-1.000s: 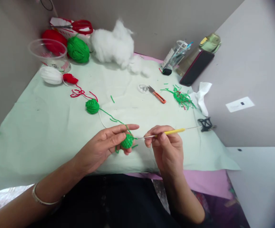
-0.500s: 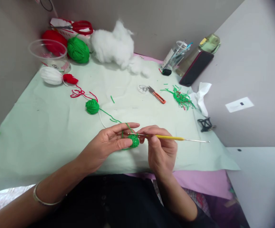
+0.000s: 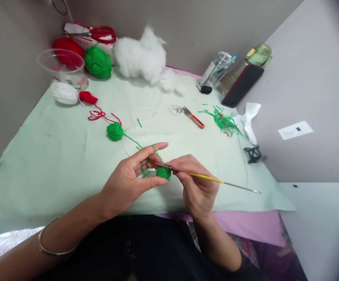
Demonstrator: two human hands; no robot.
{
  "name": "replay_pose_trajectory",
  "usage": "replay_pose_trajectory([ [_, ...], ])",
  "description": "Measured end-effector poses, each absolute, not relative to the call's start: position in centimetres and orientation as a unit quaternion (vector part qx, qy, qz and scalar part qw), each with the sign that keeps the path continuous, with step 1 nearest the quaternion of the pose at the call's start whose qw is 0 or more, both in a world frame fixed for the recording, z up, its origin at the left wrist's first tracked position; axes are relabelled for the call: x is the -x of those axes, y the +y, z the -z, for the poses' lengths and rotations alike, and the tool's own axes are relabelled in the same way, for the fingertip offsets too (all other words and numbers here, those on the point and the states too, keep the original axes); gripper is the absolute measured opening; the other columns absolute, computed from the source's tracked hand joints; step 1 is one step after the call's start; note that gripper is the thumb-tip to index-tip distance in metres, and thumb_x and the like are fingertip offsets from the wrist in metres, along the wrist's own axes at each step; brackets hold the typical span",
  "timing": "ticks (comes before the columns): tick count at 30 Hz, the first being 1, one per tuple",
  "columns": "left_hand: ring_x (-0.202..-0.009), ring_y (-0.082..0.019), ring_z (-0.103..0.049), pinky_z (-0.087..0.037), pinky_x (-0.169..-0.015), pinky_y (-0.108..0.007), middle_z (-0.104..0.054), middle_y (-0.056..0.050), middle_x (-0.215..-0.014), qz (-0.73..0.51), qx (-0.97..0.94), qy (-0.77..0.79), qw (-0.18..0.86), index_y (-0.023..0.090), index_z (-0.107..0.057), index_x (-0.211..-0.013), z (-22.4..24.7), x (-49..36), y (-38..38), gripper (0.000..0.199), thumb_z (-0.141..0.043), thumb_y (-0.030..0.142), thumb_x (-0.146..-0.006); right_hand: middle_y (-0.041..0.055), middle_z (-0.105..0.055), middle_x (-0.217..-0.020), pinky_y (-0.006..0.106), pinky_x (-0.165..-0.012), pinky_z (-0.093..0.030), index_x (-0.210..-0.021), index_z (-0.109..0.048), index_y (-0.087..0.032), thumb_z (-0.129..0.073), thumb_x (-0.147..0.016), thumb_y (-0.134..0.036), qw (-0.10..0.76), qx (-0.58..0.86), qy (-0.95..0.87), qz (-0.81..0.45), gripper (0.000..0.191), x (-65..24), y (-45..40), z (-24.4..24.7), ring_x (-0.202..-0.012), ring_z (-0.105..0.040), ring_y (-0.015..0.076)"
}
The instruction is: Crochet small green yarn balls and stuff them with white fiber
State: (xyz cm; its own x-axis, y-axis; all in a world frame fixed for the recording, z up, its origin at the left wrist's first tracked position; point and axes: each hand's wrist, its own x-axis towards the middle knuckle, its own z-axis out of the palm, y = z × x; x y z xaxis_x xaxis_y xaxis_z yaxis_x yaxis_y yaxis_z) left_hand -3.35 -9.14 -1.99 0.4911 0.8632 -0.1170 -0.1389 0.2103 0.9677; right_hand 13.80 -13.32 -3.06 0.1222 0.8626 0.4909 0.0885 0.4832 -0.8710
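Observation:
My left hand (image 3: 131, 173) is closed on a small round green crochet piece (image 3: 163, 173), pinched between its thumb and fingers. Green yarn (image 3: 132, 140) loops over the raised index finger and runs back to a small green yarn ball (image 3: 115, 131) on the cloth. In my right hand (image 3: 199, 185) is a crochet hook (image 3: 206, 177) with a yellow grip, held like a pencil. Its left tip lies at the upper edge of the green piece; the other end points out to the right. Fingers partly hide the stitches.
Thread snips (image 3: 194, 117) and green yarn scraps (image 3: 223, 121) lie on the pale cloth (image 3: 61, 156). White stuffing (image 3: 140, 58), a large green yarn ball (image 3: 97, 62) and a clear tub (image 3: 70, 78) stand at the back. A phone (image 3: 242, 86) leans against a bottle (image 3: 259, 55) at right.
My left index finger has lifted and its thumb has shifted lower on the green piece. The hook's right end has tilted down toward me.

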Motion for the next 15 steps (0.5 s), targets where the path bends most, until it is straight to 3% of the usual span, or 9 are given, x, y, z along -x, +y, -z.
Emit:
replay_pose_trajectory([
  [5, -0.102, -0.018, -0.063, -0.047, -0.104, -0.035, -0.066, -0.001, -0.098, -0.384, -0.587, 0.386, 0.599, 0.028, -0.066, -0.134, 2.20, 3.25, -9.43, 0.057, -0.081, 0.020, -0.080, 0.0010, -0.078, -0.092, 0.030, -0.070, -0.056, -0.098, -0.078, -0.029, -0.070, -0.094, -0.025, 0.663, 0.409, -0.488, -0.394, 0.010, -13.65, -13.07, 3.77, -0.079, -0.068, 0.0156],
  [9, -0.104, -0.019, -0.064, -0.047, -0.105, -0.036, -0.067, 0.000, -0.097, -0.384, -0.568, 0.388, 0.616, 0.029, -0.062, -0.138, 2.30, 3.28, -9.49, 0.059, -0.080, 0.024, -0.082, 0.0003, -0.078, -0.090, 0.027, -0.064, -0.055, -0.098, -0.076, -0.027, -0.067, -0.096, -0.028, 0.654, 0.387, -0.448, -0.472, 0.009, -14.01, -12.87, 3.66, -0.068, -0.068, 0.0123],
  [15, -0.105, -0.021, -0.065, -0.049, -0.106, -0.040, -0.067, 0.001, -0.093, -0.388, -0.554, 0.372, 0.635, 0.030, -0.054, -0.147, 2.23, 3.20, -9.40, 0.071, -0.081, 0.028, -0.081, 0.0030, -0.079, -0.094, 0.028, -0.068, -0.058, -0.102, -0.073, -0.024, -0.059, -0.101, -0.027, 0.638, 0.385, -0.467, -0.476, 0.014, -14.59, -13.21, 3.23, -0.073, -0.072, 0.0132],
])
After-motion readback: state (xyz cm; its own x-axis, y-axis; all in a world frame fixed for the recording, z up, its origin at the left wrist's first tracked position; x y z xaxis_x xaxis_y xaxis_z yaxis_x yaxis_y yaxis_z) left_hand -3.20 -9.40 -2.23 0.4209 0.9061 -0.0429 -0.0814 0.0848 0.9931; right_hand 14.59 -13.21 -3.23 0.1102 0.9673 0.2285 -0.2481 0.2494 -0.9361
